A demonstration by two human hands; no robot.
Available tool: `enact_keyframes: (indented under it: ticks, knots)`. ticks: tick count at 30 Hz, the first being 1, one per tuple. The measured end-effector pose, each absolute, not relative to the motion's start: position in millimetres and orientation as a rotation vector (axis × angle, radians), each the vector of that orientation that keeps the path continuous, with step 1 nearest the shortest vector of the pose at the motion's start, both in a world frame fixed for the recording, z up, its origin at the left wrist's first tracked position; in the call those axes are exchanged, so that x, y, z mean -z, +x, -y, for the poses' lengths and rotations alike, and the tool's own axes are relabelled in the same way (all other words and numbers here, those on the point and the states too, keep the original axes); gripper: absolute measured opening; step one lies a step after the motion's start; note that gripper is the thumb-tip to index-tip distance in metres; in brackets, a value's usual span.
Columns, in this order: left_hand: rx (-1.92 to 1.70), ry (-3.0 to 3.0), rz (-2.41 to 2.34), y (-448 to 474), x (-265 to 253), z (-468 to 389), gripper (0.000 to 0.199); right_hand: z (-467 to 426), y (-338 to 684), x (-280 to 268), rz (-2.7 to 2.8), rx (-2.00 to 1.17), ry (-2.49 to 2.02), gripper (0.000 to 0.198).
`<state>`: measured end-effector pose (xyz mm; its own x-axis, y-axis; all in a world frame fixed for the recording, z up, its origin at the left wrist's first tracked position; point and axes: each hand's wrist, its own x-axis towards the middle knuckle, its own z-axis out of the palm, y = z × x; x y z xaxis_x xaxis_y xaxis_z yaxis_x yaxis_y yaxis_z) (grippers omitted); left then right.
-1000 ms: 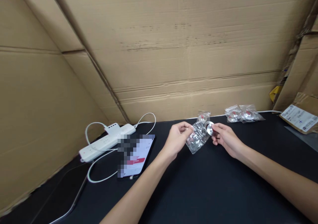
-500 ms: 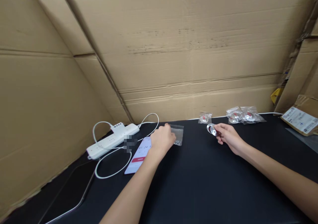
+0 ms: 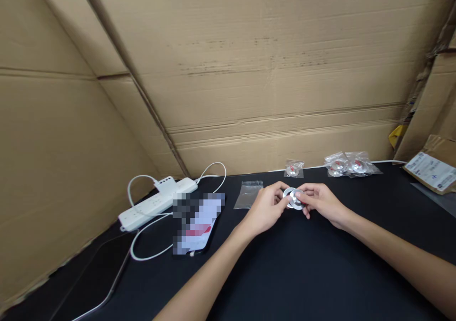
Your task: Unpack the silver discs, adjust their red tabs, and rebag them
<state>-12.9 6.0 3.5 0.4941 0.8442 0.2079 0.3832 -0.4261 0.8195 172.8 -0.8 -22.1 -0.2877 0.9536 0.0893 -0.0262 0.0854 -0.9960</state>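
Head view: left hand (image 3: 265, 207) and right hand (image 3: 320, 201) meet mid-counter (image 3: 302, 273), fingertips of both pinching small silver disc (image 3: 292, 198) just above surface; empty clear bag (image 3: 248, 194) lies just left. Judgement: keep grip on rim, both thumbs steady, disc low over counter so slip costs little

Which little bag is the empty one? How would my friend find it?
Start at the white power strip on the black table. Right of it, beside the left hand, lies a flat clear plastic bag. Unlike the clear bags with round metal pieces by the cardboard wall, it looks empty.
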Motion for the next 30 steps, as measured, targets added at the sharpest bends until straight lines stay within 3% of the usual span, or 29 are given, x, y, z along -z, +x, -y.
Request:
enact_keyframes:
  ticks: [9,20,30]
  knots:
    - [-0.760,2.321,-1.326,-23.3,12.3,-18.6,0.016,-13.9,206.1,23.2,1.948,-0.275,-1.149,0.007]
    - [-0.746,2.678,-1.379,-25.0,10.8,-13.9,0.020,-11.5,204.2,23.7,2.153,-0.130,-1.155,0.012]
    - [-0.660,2.586,-1.235,-23.7,12.5,-13.8,0.021,-15.1,203.9,29.9,2.149,-0.409,-1.192,0.008]
